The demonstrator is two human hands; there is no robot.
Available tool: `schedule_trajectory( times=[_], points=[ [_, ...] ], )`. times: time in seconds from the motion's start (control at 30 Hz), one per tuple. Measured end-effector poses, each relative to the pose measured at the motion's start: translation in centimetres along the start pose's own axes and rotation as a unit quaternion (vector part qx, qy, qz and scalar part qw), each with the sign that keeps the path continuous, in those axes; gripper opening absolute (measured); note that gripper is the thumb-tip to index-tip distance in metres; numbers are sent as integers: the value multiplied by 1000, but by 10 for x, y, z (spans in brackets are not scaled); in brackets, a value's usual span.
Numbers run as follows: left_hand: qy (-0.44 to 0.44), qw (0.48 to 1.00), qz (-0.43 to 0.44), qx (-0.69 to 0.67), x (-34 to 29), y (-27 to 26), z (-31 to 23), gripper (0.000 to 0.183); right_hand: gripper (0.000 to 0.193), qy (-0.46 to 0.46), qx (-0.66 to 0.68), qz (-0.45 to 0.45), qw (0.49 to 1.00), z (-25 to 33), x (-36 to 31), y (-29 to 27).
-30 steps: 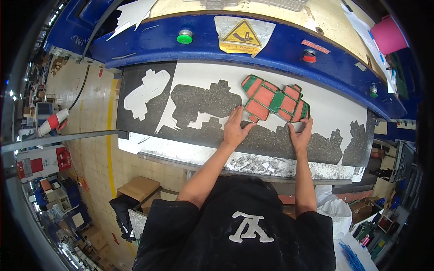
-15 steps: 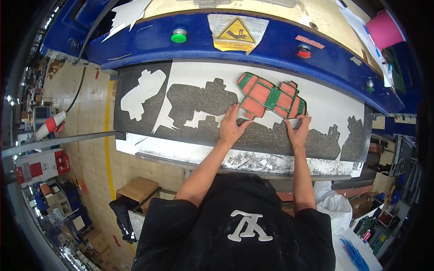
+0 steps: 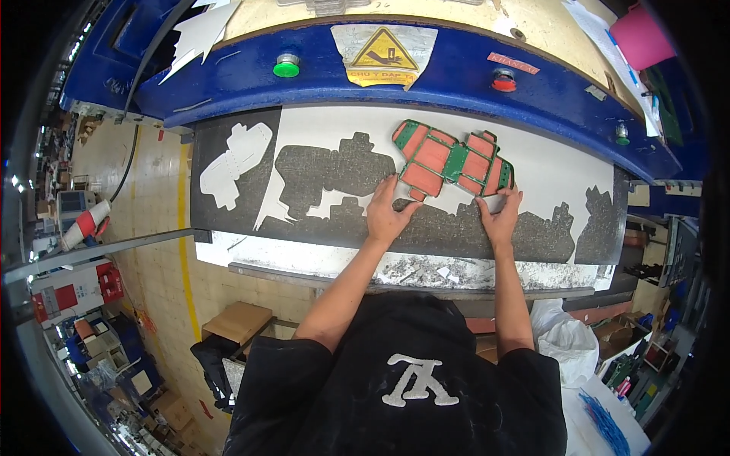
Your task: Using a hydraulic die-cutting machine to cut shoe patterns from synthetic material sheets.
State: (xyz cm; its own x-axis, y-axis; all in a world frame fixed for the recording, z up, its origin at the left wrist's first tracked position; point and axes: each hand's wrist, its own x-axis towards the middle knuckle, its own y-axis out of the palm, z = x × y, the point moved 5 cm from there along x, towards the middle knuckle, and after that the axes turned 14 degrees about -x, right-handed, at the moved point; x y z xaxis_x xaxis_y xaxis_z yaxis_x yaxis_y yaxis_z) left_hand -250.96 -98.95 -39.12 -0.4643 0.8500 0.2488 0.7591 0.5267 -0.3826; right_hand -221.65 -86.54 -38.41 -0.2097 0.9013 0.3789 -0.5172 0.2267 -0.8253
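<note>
A cutting die (image 3: 457, 163) with green edges and panels and pink-red foam lies tilted on a white sheet (image 3: 319, 124). My left hand (image 3: 386, 213) grips its lower left edge, thumb beside the small tab and fingers along the side. At the lower right corner, my right hand (image 3: 499, 215) holds the die between thumb and fingers. Left of the die, a cut-out opening in the sheet shows the dark speckled cutting board (image 3: 334, 173). A loose white cut piece (image 3: 236, 163) with fold lines rests on the board's far left.
A blue press beam (image 3: 251, 83) spans the far side, with a green button (image 3: 287, 66), a red button (image 3: 503, 80) and a yellow warning sign (image 3: 385, 52). Scraps litter the white near ledge (image 3: 365, 267). A metal bar (image 3: 99, 247) extends left; a white bag (image 3: 564, 346) stands at right.
The whole view has shifted slightly. Both hands keep their hold on the die, which stays in nearly the same place on the sheet.
</note>
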Motion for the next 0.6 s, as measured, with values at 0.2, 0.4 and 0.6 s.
schedule_trajectory(
  times=[0.2, 0.4, 0.6],
  points=[
    [26, 1000, -13, 2, -2, 0, 2, 86, 61, 2, 0, 2, 1000, 2, 0, 0],
    [14, 1000, -14, -22, 0, 1, 0, 86, 62, 10, 6, 9, 1000, -4, -2, 3],
    [-21, 999, -17, -40, 4, -2, 0, 83, 64, 7, 9, 19, 1000, -6, -2, 6]
  ],
)
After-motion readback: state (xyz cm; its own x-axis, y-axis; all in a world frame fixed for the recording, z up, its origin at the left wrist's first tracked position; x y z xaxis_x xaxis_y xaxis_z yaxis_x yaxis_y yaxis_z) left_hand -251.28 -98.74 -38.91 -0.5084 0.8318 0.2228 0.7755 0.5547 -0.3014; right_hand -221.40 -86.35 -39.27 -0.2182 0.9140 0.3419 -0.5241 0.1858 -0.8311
